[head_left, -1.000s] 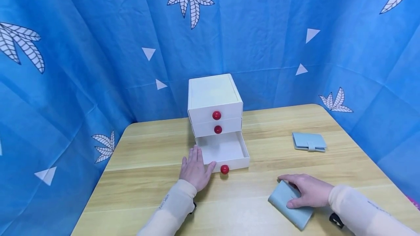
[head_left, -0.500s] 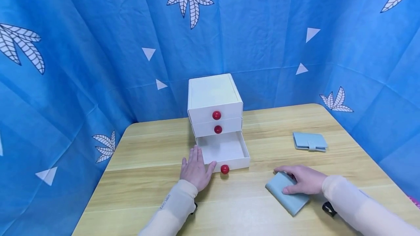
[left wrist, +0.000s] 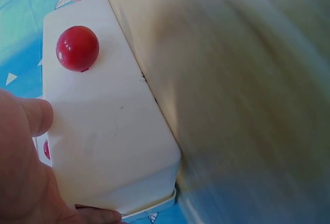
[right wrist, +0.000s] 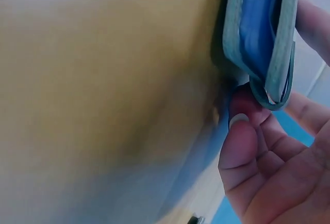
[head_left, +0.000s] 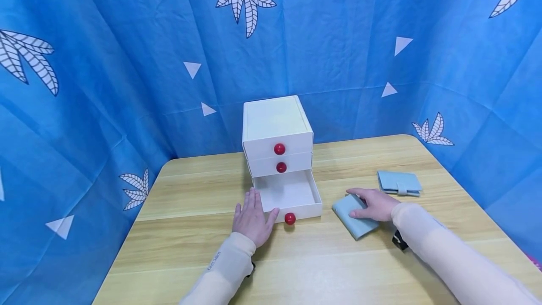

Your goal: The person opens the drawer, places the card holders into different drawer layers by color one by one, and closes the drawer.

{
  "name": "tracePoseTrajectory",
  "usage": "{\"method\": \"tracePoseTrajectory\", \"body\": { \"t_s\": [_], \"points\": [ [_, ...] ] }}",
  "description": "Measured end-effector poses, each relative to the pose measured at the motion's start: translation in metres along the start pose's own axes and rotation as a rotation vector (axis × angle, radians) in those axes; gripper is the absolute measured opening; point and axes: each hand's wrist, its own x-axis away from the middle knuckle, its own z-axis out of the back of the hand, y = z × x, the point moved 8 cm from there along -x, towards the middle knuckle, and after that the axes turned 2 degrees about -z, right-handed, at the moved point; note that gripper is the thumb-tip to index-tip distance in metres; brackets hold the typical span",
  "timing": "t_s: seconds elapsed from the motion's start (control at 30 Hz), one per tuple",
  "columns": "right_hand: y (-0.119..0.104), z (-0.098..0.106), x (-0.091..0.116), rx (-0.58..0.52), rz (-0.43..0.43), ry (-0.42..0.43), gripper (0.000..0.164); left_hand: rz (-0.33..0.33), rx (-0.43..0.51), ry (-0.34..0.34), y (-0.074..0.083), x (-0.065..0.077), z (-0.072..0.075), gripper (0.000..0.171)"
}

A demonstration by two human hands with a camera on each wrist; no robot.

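A light blue wallet (head_left: pixel 348 212) lies slantwise low over the table in the head view, to the right of the pulled-out drawer. My right hand (head_left: pixel 374 205) grips it, the thumb over its top and a finger at its far edge. In the right wrist view the wallet (right wrist: pixel 234 28) shows its edge and strap, with curled fingers beside the strap. My left hand (head_left: pixel 251 222) rests with straight fingers along the left side of the white bottom drawer (head_left: pixel 308 212), its thumb at the front's top edge. A red knob (left wrist: pixel 77 48) sits on that drawer front.
The white drawer box (head_left: pixel 276 119) stands at the back middle, its upper two drawers closed with red knobs (head_left: pixel 279 149). A second light blue wallet (head_left: pixel 400 183) lies at the right, strap toward me. Blue patterned cloth (head_left: pixel 338 51) surrounds the wooden table (head_left: pixel 190 192).
My right hand has carried the wallet away from me and to the left, nearer the open drawer. The left hand, the drawers and the second wallet have stayed put.
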Motion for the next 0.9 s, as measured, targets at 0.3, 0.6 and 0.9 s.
{"method": "tracePoseTrajectory", "body": {
  "t_s": [0.3, 0.6, 0.9],
  "points": [
    [0.011, 0.008, -0.018, -0.017, -0.046, 0.034, 0.085, -0.004, 0.000, 0.007, 0.000, 0.001, 0.000, 0.087],
    [0.000, 0.018, 0.003, 0.003, -0.133, 0.066, 0.088, -0.002, -0.003, 0.003, -0.001, 0.001, 0.002, 0.088],
    [0.003, 0.011, 0.015, -0.008, -0.205, 0.037, 0.087, 0.000, -0.011, -0.009, 0.001, 0.002, 0.002, 0.088]
  ]
}}
